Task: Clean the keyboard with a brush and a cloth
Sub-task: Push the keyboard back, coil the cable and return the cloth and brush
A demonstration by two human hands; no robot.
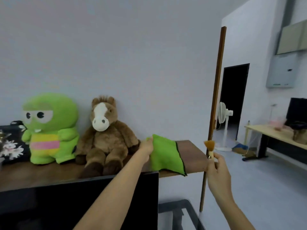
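Presently pinching cloth [166, 153] with left hand [147, 146] at shelf [192, 151] right end, gripping brush [210, 147] upright in right hand [217, 171]. Keyboard unseen. Could drag cloth against plush horse [103, 136], toppling it.

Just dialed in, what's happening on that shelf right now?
A person is gathering cleaning tools. The left hand grips the top edge of a green cloth lying on the wooden shelf, beside a brown plush horse. The right hand pinches a small brush upright, bristles up, off the shelf's end. No keyboard is in view.
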